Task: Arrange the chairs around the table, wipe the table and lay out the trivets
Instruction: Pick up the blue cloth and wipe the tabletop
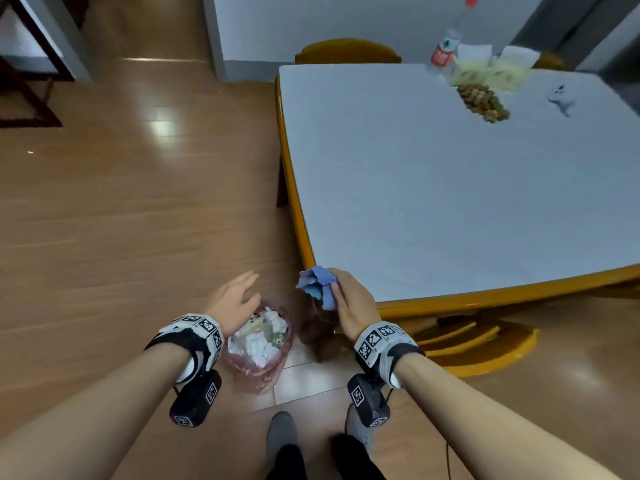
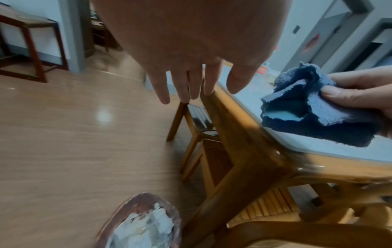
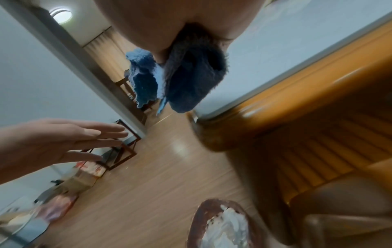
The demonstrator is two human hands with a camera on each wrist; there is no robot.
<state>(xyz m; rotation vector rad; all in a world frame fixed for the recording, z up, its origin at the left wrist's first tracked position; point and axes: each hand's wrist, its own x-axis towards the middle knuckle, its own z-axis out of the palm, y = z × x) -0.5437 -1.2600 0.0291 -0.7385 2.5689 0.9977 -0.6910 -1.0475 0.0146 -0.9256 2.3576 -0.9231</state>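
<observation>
A white-topped table (image 1: 450, 188) with a yellow wooden rim fills the right half of the head view. My right hand (image 1: 349, 299) grips a crumpled blue cloth (image 1: 320, 285) at the table's near left corner; the cloth (image 2: 318, 107) shows from the left wrist and the cloth (image 3: 191, 80) hangs under the palm in the right wrist view. My left hand (image 1: 235, 296) is open with straight fingers, held in the air above a waste bin, touching nothing. A beaded trivet (image 1: 483, 100) lies at the table's far side. One yellow chair (image 1: 348, 51) stands behind the table, another chair (image 1: 481, 344) is tucked under the near edge.
A clear red-tinted bin (image 1: 258, 341) full of white paper waste stands on the floor at my feet, beside the table leg. On the far table side are a water bottle (image 1: 446, 46), tissue packs (image 1: 488, 69) and a small white object (image 1: 561, 98). Dark wooden furniture (image 1: 27, 71) stands far left on open wood floor.
</observation>
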